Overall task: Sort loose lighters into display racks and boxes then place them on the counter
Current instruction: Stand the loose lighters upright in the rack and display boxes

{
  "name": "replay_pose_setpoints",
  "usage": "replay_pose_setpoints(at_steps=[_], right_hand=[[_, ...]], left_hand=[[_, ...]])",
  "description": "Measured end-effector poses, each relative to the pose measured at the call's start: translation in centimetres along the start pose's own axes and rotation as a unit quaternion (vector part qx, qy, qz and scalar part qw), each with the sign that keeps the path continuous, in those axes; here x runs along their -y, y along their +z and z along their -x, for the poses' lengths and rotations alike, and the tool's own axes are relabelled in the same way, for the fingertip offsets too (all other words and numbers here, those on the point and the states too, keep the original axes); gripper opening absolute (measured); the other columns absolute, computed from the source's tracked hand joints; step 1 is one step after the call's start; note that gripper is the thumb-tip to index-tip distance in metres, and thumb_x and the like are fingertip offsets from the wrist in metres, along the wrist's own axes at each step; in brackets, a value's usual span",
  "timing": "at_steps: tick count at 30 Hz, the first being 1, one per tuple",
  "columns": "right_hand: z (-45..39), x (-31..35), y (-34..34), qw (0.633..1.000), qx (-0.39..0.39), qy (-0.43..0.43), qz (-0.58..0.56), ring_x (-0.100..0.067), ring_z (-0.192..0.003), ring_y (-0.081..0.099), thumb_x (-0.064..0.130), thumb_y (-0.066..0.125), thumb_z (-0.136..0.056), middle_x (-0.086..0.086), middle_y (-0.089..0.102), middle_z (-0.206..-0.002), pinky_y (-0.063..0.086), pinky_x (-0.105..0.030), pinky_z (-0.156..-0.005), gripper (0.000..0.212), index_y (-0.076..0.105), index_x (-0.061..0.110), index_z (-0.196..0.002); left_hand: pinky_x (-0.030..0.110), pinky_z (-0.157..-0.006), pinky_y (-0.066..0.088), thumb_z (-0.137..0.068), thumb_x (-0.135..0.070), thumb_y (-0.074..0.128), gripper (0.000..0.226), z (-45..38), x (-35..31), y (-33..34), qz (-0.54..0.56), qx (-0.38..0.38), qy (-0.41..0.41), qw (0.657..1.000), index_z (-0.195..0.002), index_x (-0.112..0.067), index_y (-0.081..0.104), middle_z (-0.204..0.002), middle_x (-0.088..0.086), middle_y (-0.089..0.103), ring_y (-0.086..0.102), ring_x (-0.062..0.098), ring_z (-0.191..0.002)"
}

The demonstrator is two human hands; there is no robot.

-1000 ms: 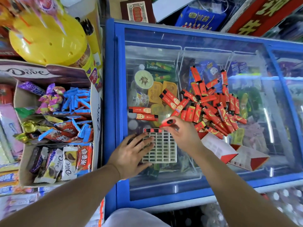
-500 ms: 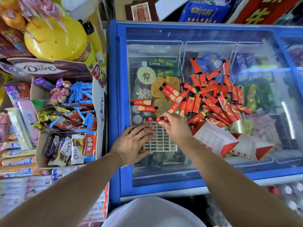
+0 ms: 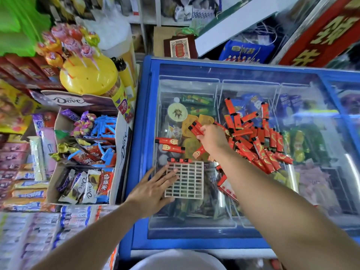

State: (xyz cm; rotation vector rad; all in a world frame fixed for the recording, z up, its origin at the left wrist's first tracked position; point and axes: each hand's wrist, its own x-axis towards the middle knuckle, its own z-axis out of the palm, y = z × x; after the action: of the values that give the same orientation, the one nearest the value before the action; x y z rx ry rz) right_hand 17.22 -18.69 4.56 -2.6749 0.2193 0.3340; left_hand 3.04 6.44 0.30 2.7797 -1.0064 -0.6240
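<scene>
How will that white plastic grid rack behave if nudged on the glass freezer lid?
The white plastic grid rack looks rigid and light, so it probably slides easily on the smooth glass freezer lid. The left hand lies flat against its edge, likely steadying it. Low and flat, so tipping seems unlikely.

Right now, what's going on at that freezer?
A person is loading red lighters into a white grid rack lying on the freezer's glass lid. The left hand steadies the rack; only its far row is filled. The right hand grips a lighter beside the loose pile.
</scene>
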Motion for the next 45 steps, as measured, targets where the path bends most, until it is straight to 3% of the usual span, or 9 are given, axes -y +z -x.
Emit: replay_pose_setpoints(at_steps=[6, 13, 18, 22, 27, 31, 37, 42, 45], right_hand=[[-0.9, 1.0, 1.3, 0.99, 0.043, -0.001, 0.137, -0.022, -0.071, 0.064, 0.015, 0.067, -0.095, -0.004, 0.068, -0.084, 0.047, -0.03, -0.059, 0.008, 0.069, 0.008, -0.091], [3.3, 1.7, -1.2, 0.994, 0.023, -0.052, -0.096, -0.002, -0.064, 0.061, 0.027, 0.066, -0.096, 0.005, 0.067, -0.093, 0.038, -0.01, -0.045, 0.03, 0.055, 0.013, -0.121], [8.0, -1.1, -0.1, 0.99, 0.028, -0.075, -0.119, -0.005, -0.048, 0.047, 0.041, 0.065, -0.095, 0.009, 0.059, -0.074, 0.037, -0.018, -0.046, 0.033, 0.062, 0.011, -0.108], [9.1, -2.1, 1.4, 0.991, 0.048, -0.088, -0.085, -0.006, -0.04, 0.041, 0.04, 0.064, -0.096, 0.008, 0.054, -0.059, 0.03, -0.019, -0.039, 0.053, 0.052, 0.014, -0.14], [9.3, -2.0, 2.0, 0.99, 0.053, -0.132, -0.005, -0.011, -0.062, 0.05, 0.033, 0.061, -0.099, 0.001, 0.068, -0.084, 0.036, -0.026, -0.059, 0.038, 0.057, 0.018, -0.133], [9.2, -1.8, 2.0, 0.99, 0.059, -0.128, -0.005, -0.008, -0.06, 0.049, 0.029, 0.063, -0.098, 0.006, 0.06, -0.079, 0.039, -0.028, -0.061, 0.035, 0.057, 0.019, -0.132], [7.2, -2.0, 0.3, 0.987, 0.119, -0.102, -0.02, -0.008, -0.091, 0.061, -0.013, 0.054, -0.088, 0.006, 0.065, -0.125, 0.047, -0.017, -0.072, 0.055, 0.057, 0.023, -0.13], [0.5, -0.9, -2.1, 0.997, -0.003, -0.059, -0.04, -0.015, -0.102, 0.068, 0.01, 0.061, -0.097, -0.001, 0.068, -0.125, 0.054, -0.027, -0.092, 0.031, 0.065, 0.016, -0.127], [-2.3, -0.9, -1.2, 1.0, 0.021, -0.022, 0.006, -0.025, -0.097, 0.07, 0.018, 0.068, -0.095, -0.012, 0.062, -0.133, 0.058, -0.043, -0.089, 0.042, 0.059, 0.011, -0.135]], left_hand=[[0.046, -0.122, -0.017, -0.102, -0.057, 0.041, 0.082, 0.4, -1.2, -0.4, 0.031, 0.048, -0.036, 0.998, -0.158, -0.035, -0.015, -0.159, -0.019, -0.034, -0.039, 0.01, -0.144], [0.051, -0.121, -0.018, -0.096, -0.071, 0.039, 0.091, 0.9, -1.9, 0.4, -0.026, 0.039, -0.068, 0.997, -0.156, -0.037, -0.021, -0.159, 0.001, -0.042, -0.041, 0.024, -0.144], [0.055, -0.12, -0.018, -0.087, -0.086, 0.022, 0.095, 0.8, -2.3, 0.6, -0.031, 0.053, -0.093, 0.994, -0.15, -0.04, -0.033, -0.156, 0.003, -0.045, -0.044, 0.024, -0.142], [0.052, -0.12, -0.021, -0.084, -0.089, 0.03, 0.102, 0.8, -2.5, 0.0, -0.013, 0.064, -0.096, 0.993, -0.152, -0.04, -0.029, -0.155, 0.002, -0.047, -0.042, 0.024, -0.143], [0.051, -0.118, -0.025, -0.081, -0.089, 0.038, 0.109, 0.6, -2.3, -0.5, -0.005, 0.102, -0.092, 0.99, -0.147, -0.043, -0.036, -0.15, 0.0, -0.053, -0.046, 0.025, -0.14], [0.051, -0.117, -0.025, -0.079, -0.088, 0.044, 0.113, 0.5, -2.2, -0.8, 0.009, 0.126, -0.096, 0.987, -0.143, -0.046, -0.039, -0.15, -0.001, -0.053, -0.048, 0.023, -0.138], [0.052, -0.118, -0.024, -0.076, -0.089, 0.048, 0.118, 0.4, -2.1, -0.9, 0.015, 0.136, -0.092, 0.986, -0.144, -0.046, -0.039, -0.149, -0.001, -0.054, -0.046, 0.025, -0.139], [0.053, -0.118, -0.023, -0.076, -0.089, 0.046, 0.117, 0.3, -2.1, -1.0, 0.018, 0.132, -0.088, 0.987, -0.147, -0.045, -0.036, -0.15, -0.001, -0.053, -0.046, 0.025, -0.14], [0.053, -0.118, -0.023, -0.076, -0.089, 0.046, 0.116, 0.3, -2.1, -1.1, 0.021, 0.136, -0.088, 0.986, -0.147, -0.045, -0.035, -0.148, -0.001, -0.055, -0.048, 0.023, -0.139]])
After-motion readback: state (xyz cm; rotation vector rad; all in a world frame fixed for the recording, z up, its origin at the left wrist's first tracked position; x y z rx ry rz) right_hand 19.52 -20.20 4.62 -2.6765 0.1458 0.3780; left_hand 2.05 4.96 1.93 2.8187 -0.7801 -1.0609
